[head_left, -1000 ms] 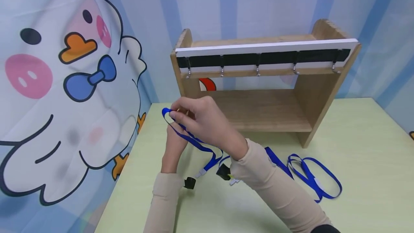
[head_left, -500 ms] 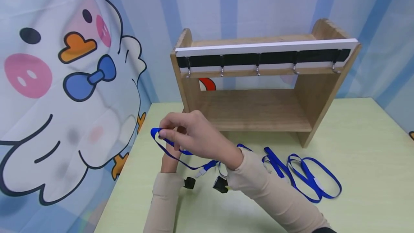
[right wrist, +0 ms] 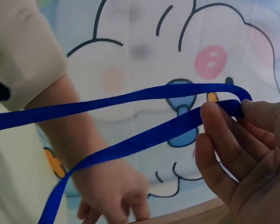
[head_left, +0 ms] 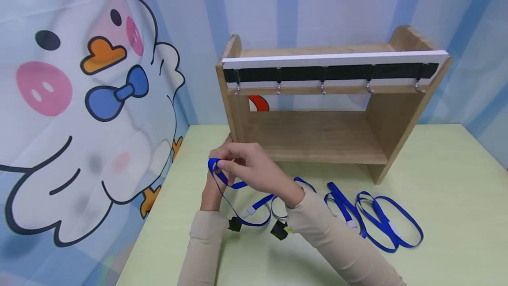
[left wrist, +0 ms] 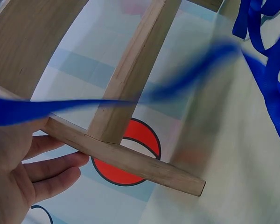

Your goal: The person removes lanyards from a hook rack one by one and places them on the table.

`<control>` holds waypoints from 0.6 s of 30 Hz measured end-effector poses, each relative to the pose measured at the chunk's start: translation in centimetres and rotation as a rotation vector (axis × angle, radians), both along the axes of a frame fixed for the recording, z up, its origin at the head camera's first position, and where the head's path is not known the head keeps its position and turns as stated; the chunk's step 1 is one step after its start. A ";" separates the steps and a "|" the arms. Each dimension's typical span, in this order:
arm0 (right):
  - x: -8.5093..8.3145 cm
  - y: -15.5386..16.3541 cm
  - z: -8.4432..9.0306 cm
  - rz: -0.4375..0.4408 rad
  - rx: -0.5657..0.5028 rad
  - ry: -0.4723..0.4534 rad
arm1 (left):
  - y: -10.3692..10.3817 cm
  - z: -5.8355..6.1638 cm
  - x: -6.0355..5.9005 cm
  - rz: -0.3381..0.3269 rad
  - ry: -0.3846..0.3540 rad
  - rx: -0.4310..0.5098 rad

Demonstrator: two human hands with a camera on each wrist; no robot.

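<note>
My right hand (head_left: 222, 164) reaches across to the left and pinches the top of a blue lanyard loop (head_left: 214, 167) between thumb and fingertips; the right wrist view shows the pinched blue lanyard loop (right wrist: 144, 95) in close-up. The strap hangs down to a black clip (head_left: 235, 224) on the green table. My left hand (head_left: 211, 192) is just below and behind the loop, its fingers (left wrist: 51, 163) relaxed, and the strap (left wrist: 18, 111) passes over it. I cannot tell whether that hand touches the strap. In the right wrist view the left hand (right wrist: 112, 191) hangs with fingers down.
A wooden rack (head_left: 393, 114) with a row of metal hooks (head_left: 279, 86) stands behind the hands. More blue lanyards (head_left: 381, 222) lie tangled on the table (head_left: 456, 180) to the right, and a second black clip (head_left: 279, 231) lies by my right forearm. A cartoon backdrop hangs on the left.
My right hand dropped with the lanyard loop from level with the rack's shelf towards the table, then shifted slightly right. The left hand stayed under it.
</note>
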State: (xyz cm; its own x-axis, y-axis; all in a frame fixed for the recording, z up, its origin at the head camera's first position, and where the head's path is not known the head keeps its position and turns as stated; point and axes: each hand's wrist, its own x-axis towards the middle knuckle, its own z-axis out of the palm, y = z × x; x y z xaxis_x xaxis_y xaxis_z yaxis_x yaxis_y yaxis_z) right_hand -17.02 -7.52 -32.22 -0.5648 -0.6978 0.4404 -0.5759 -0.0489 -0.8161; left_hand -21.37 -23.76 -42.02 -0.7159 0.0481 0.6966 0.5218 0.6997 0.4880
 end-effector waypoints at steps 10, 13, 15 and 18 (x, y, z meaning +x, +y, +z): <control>-0.6 1.3 -2.7 -0.017 -0.006 -0.087 | 0.1 0.0 -0.6 0.099 -0.201 0.054; -1.0 1.9 -3.5 -0.028 -0.022 -0.113 | 0.0 0.1 -0.7 0.097 -0.247 0.091; -1.2 2.2 -4.0 -0.041 -0.017 -0.126 | -0.1 0.1 -0.7 0.097 -0.257 0.095; -1.7 2.6 -4.8 -0.062 0.001 -0.148 | -0.2 0.2 -0.7 0.097 -0.265 0.098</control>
State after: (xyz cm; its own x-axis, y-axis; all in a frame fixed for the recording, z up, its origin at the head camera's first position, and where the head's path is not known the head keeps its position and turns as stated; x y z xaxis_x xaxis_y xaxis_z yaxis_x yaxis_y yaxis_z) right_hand -18.68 -4.96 -36.99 -0.6653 -0.6603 0.3484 -0.4512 -0.0162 -0.8923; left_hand -22.03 -23.91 -41.84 -0.8716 -0.0874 0.4823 0.3001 0.6828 0.6661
